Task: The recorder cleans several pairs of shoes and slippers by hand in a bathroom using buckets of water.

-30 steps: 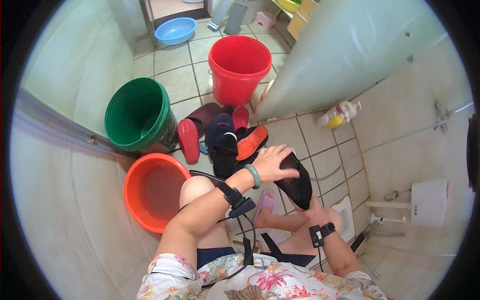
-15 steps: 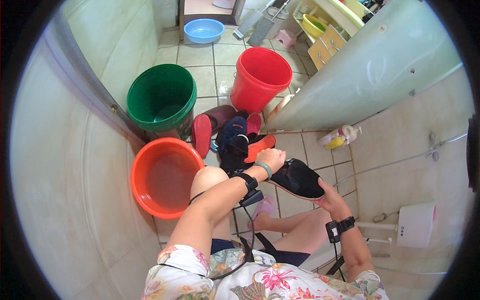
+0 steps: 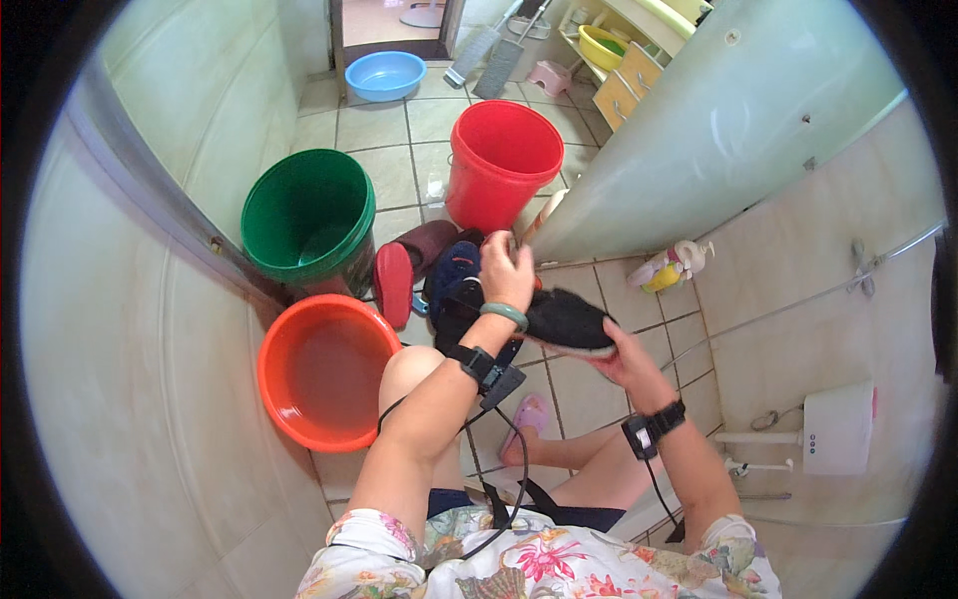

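My right hand (image 3: 631, 357) grips one end of a black cloth shoe (image 3: 567, 321) with a pale sole edge and holds it tilted above the floor. My left hand (image 3: 507, 272), with a green bangle at the wrist, is raised just beyond the shoe's other end. Its fingers are curled; a small dark bit shows near their tips, but what it is I cannot make out. Under and beyond my left hand lies a pile of dark shoes (image 3: 457, 272). At its left a maroon shoe with a red sole (image 3: 393, 285) rests on its side.
An orange basin (image 3: 329, 429) of murky water stands beside my left knee. Behind it are a green bucket (image 3: 363, 225) and a red bucket (image 3: 469, 195). A blue basin (image 3: 385, 76) sits by the doorway; bottles (image 3: 671, 268) stand at the right wall.
My left hand has lifted off the shoe and moved up and left, its fist loosening. The shoe, still in my right hand, has shifted slightly up and left. The view has tilted a little.
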`<state>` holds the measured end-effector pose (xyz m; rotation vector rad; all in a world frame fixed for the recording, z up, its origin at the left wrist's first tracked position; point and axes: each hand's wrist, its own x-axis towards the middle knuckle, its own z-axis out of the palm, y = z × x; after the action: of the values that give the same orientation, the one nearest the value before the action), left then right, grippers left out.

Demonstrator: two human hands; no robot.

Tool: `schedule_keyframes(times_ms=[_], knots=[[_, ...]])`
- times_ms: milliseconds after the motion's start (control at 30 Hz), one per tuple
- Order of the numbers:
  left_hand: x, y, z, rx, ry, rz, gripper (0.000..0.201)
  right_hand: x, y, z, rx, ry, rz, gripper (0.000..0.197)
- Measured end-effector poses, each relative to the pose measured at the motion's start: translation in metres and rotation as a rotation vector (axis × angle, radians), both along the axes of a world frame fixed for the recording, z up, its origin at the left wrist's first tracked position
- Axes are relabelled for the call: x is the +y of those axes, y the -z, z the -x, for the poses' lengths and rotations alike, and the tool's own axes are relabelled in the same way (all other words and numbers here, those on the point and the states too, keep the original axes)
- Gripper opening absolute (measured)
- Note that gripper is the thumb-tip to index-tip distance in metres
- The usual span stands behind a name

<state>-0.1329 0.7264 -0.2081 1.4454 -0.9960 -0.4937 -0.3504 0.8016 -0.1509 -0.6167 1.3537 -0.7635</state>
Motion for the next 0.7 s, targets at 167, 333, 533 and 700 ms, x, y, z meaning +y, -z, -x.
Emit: schedule_keyframes(times_ms=[167, 333, 533, 700], knots=[[-0.007, 0.0, -0.015, 0.472, -0.03, -0.112, 0.04, -0.116, -0.027, -0.059, -0.137, 0.092, 0.287, 0.043], [-0.008, 0.005, -0.02, 0.577, -0.068, -0.044, 0.043, -0.194, -0.066, -0.115, -0.419, 0.157, 0.161, 0.085], [-0.013, -0.018, -0.044, 0.754, -0.084, 0.025, 0.045, -0.162, 0.039, -0.114, -0.248, -0.194, 0.029, 0.073], [-0.008, -0.037, -0.057, 0.95, -0.095, -0.022, 0.045, -0.098, 0.183, -0.049, 0.019, -0.219, -0.284, 0.055]])
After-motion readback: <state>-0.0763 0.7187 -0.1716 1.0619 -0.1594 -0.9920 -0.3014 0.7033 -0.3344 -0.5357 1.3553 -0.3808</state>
